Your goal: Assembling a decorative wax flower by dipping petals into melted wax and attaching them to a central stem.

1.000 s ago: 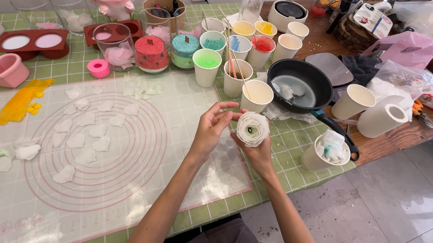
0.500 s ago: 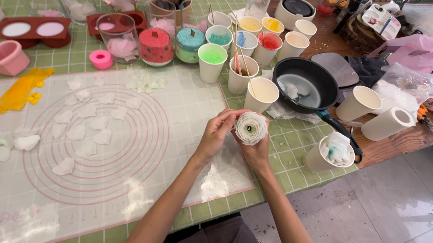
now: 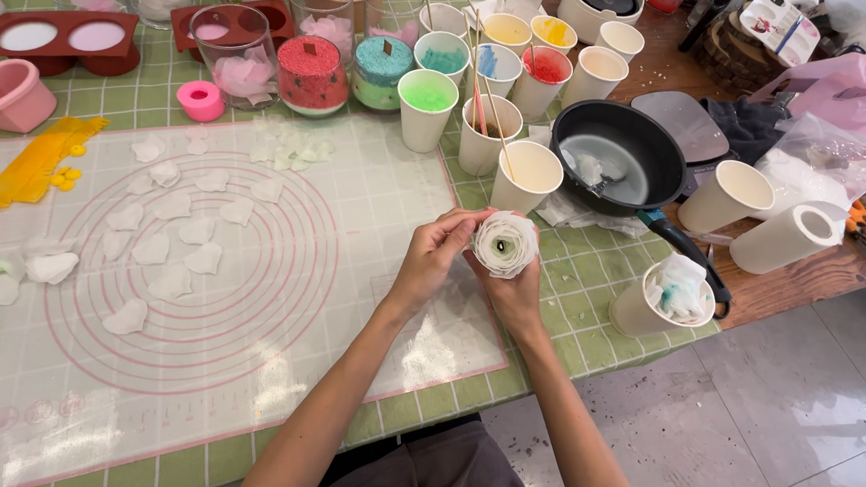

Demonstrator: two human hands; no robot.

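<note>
A white wax flower (image 3: 504, 243) with layered petals and a greenish centre is held above the right part of the translucent silicone mat (image 3: 257, 314). My right hand (image 3: 512, 294) cups it from below. My left hand (image 3: 436, 255) presses its fingertips against the flower's left and top edge. Several loose white wax petals (image 3: 168, 252) lie spread over the mat's ringed circle to the left.
A black pan (image 3: 620, 157) with melted wax stands just right of the hands. Several paper cups (image 3: 529, 172) with coloured wax and sticks crowd the back. Pink and brown moulds (image 3: 3, 91) sit far left. A tipped paper cup (image 3: 785, 239) lies at right on the wooden table.
Both hands with the flower stay at the mat's right edge, only slightly lower over the table. My left fingers have shifted around the flower's top edge.
</note>
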